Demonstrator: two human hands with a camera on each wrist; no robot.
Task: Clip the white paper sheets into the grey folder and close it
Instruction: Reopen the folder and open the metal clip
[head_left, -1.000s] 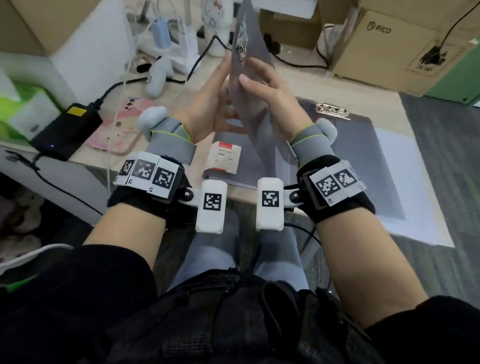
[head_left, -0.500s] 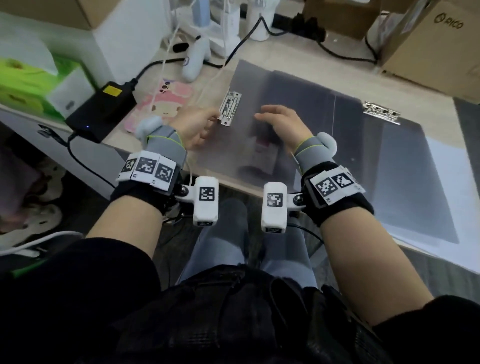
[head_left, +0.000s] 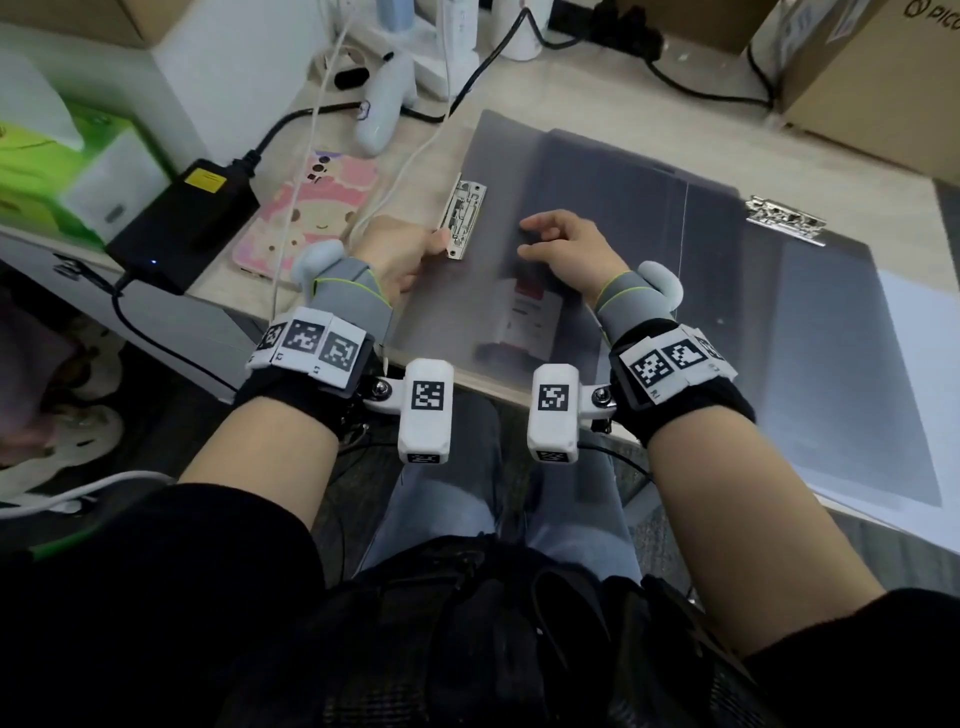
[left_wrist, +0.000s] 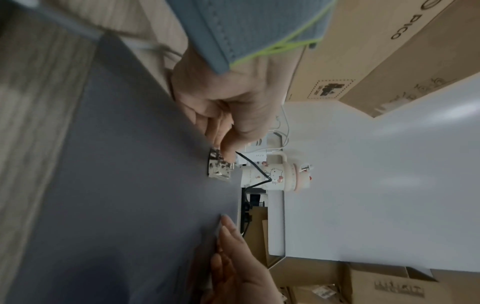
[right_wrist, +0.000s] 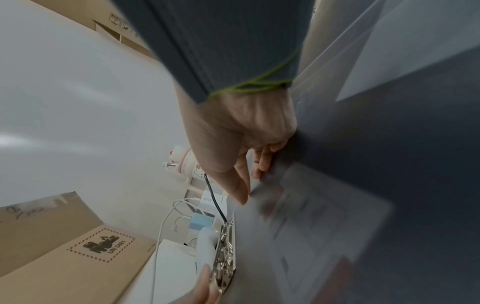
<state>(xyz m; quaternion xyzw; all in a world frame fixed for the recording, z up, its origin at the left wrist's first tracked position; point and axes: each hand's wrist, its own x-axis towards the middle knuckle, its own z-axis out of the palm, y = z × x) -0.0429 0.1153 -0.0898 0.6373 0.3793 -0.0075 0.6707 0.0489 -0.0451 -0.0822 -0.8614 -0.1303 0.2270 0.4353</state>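
The grey translucent folder (head_left: 649, 218) lies open and flat on the desk. Its left flap carries a metal clip (head_left: 462, 218) at the outer edge. My left hand (head_left: 436, 244) pinches that edge at the clip's near end; the left wrist view shows the left hand (left_wrist: 223, 152) with its thumb pressed beside the clip (left_wrist: 219, 166). My right hand (head_left: 535, 239) rests on the left flap with relaxed fingers. White paper sheets (head_left: 914, 338) lie under the right half, below a second metal clip (head_left: 785, 218). A small red-and-white box (head_left: 524, 317) shows through the flap.
Left of the folder lie a phone in a pink case (head_left: 311, 208), a black power adapter (head_left: 187, 218), a white controller (head_left: 384, 104) and cables. A cardboard box (head_left: 883, 78) stands at the back right. The desk's front edge runs just under my wrists.
A second ago both hands held the left flap upright; it has since swung down to the left and lies flat. Over the last half second the hands hardly moved.
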